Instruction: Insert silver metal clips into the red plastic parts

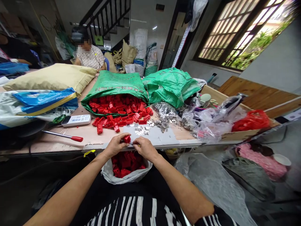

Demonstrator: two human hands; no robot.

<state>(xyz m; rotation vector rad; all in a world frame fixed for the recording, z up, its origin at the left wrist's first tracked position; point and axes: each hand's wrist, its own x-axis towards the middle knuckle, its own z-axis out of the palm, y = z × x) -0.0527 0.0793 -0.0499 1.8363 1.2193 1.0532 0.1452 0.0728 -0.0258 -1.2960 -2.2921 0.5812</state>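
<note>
"What's that the left hand (115, 145) has got, from where you're standing?"

"A red block (127, 139), pinched between thumb and fingers, up just over the table's near edge. The right hand (145, 147) is right beside it, fingertips closed on a slim tool (131, 143) with its tip at the block. What sort of tool, I can't tell from here."

"Heavy, that block?"

"Light, I'd guess, and stiff, like hard plastic. Probably a bit slick, but not fragile. I'd grip it by its two long sides and leave the end free."

"And below the hands?"

"A white bag (112, 179) at the lap, mouth open, with more red blocks (128, 164) inside."

"There are plenty on the table too."

"Yes, the green sack (119, 82) lies on its side, red pieces (110, 106) spilling from its mouth. Nearer, small silver bits (142, 130) sit on a grey sheet (169, 137)."

"That wooden tray (231, 136) on the right?"

"Crumpled clear plastic bags (213, 125), and a red bag (251, 121) at the far end."
</note>
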